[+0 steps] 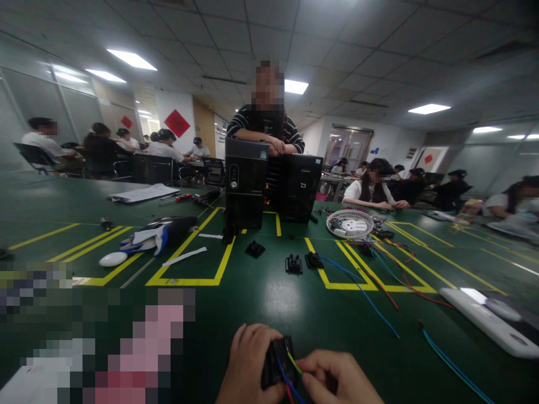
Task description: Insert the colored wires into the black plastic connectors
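Note:
Low in the head view, my left hand (248, 365) is closed around a small black plastic wiring block (288, 371), holding it just above or on the green table; which one I cannot tell. My right hand (339, 377) pinches a yellow-green wire (295, 363) whose far end reaches the block's top side. A blue wire (280, 367) and a red wire (289, 393) also run from the block toward me. Farther up the table lie similar black plastic parts, one (293, 264) near the middle and another (313, 260) beside it with blue wire.
Two black computer towers, one (244, 185) left and one (300, 188) right, stand ahead; a person leans on them. A white round basket (350, 224), loose wires (450, 365) and a white device (490, 322) are at right. Gloves (145, 242) and papers (143, 193) lie left.

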### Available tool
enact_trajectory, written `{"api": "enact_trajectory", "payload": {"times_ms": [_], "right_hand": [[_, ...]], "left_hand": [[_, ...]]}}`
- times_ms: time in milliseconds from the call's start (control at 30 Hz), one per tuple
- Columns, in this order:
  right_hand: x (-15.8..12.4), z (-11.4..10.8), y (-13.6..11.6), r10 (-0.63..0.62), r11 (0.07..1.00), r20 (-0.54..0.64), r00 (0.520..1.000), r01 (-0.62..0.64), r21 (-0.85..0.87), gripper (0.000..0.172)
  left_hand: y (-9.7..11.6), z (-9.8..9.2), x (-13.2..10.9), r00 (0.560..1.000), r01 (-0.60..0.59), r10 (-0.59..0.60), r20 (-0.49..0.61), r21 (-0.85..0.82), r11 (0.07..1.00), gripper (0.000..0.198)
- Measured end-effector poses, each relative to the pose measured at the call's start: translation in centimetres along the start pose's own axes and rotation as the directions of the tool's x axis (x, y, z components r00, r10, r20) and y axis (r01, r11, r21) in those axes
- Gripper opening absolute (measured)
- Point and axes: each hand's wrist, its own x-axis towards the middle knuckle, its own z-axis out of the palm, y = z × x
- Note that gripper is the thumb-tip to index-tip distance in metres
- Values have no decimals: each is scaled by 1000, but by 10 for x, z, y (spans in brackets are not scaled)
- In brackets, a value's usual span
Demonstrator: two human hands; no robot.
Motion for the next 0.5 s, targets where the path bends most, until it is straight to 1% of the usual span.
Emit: {"api": "enact_trajectory", "payload": {"times_ms": [200,500], "right_hand": [[-1,-2,-6,7,998,-19,1000,-8,-55,25],[-3,-8,-9,-11,997,-68,998,6,-78,25]], "left_hand": [[0,-1,0,1000,-2,2,2,8,1000,40],[-1,2,0,999,-22,23,-37,25,999,39]]}}
